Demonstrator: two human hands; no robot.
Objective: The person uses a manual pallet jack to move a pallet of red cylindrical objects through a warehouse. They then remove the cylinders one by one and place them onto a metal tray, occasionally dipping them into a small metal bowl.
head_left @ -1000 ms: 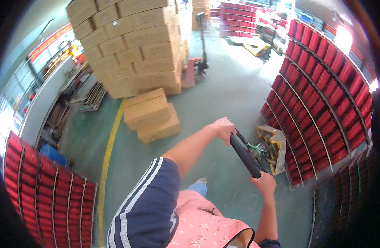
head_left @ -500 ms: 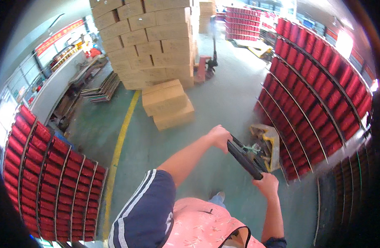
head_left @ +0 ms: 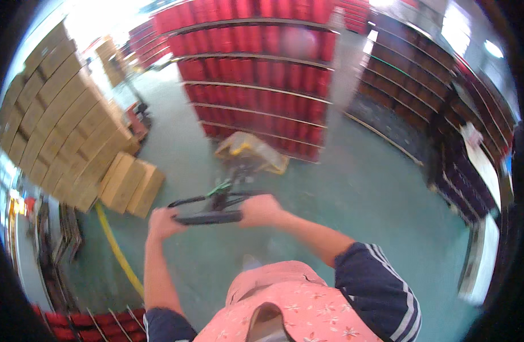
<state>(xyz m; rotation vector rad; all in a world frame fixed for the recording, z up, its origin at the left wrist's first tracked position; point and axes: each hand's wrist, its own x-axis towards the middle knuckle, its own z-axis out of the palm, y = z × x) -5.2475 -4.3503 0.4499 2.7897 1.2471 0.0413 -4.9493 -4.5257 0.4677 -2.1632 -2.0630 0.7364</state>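
"Red stack (head_left: 256,97), upright, approx. dead ahead; yellow jack (head_left: 256,153) at its foot, forks hidden from here."

"And the grip, pls?"

"L hand (head_left: 166,222) closed round L end of black handle (head_left: 207,218); R hand (head_left: 262,211) closed round R end. Handle btwn them, near the body; jack just beyond."

"Diff. vs. a sec ago?"

"Handle lay slantwise, off to R; now approx. level across the front. Stack was R, now ahead; tall box pile (head_left: 56,122) now far L. Suggests a turn to R."

"Meaning for the work?"

"Prob. squarer to jack + stack, so easier steering, I'd judge. Can't tell if forks bear the stack. Two loose boxes (head_left: 130,185) on floor (head_left: 376,194), L of jack, well apart."
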